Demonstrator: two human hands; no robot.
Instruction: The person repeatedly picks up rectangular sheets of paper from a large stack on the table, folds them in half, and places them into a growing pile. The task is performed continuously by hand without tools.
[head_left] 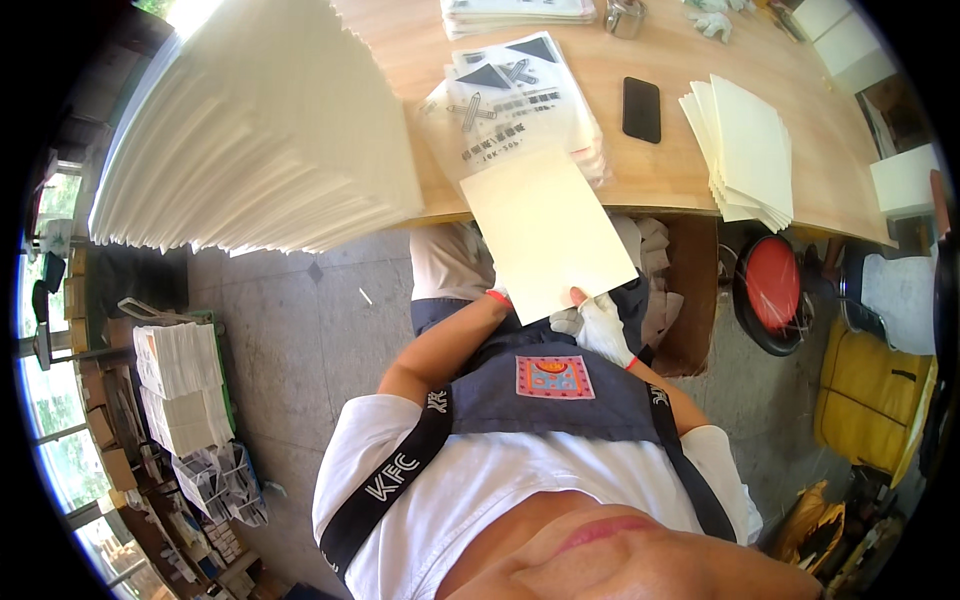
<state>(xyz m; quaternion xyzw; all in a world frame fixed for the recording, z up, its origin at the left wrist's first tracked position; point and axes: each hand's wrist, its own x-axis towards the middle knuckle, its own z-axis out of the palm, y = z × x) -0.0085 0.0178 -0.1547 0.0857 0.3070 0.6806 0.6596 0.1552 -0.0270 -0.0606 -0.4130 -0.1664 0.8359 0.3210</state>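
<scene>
A cream paper pad or stack of sheets (548, 238) slants across my lap, its far end meeting a clear printed plastic bag (490, 125) at the table edge. Whether that end is inside the bag or on top of it I cannot tell. My right hand (602, 328), in a white glove with a bare thumb tip, grips the pad's near edge, thumb on top. My left hand (502, 293) is almost wholly hidden under the pad's left side; only the red glove cuff and a bit of white show. More printed bags (555, 75) lie piled beneath and behind the first.
A tall stack of cream paper (260, 140) fills the table's left. On the right lie a black phone (641, 110) and fanned cream pads (745, 150). A glass jar (625, 18) and white gloves (712, 22) lie farther back. Beside my legs stand a cardboard box (690, 300) and a red-seated stool (772, 280).
</scene>
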